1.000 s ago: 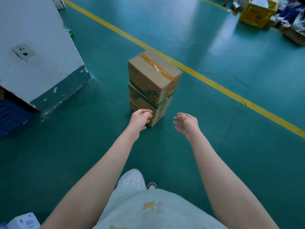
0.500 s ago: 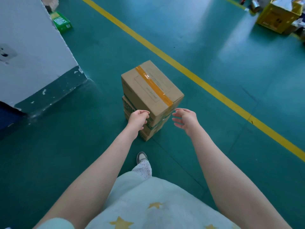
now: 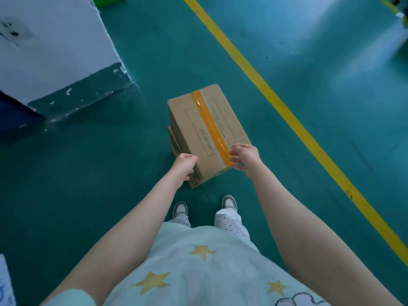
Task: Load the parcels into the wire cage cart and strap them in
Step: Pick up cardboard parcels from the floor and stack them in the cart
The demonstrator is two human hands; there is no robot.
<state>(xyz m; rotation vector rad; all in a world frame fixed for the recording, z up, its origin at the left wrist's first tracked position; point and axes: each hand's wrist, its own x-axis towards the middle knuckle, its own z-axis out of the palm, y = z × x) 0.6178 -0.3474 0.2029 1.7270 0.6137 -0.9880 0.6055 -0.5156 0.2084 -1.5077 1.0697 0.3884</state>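
While the top parcel (image 3: 207, 129) sits stacked on the floor (image 3: 110, 173), we start pick-up: right hand (image 3: 245, 159) spread on its near corner, left hand (image 3: 184, 165) curled beside it, grip unclear. Next: clamp both sides, lift.

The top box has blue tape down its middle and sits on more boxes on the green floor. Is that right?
Not quite. In the head view, the tape down the middle of the top box is orange, not blue. The rest holds: it sits on more boxes on the green floor.
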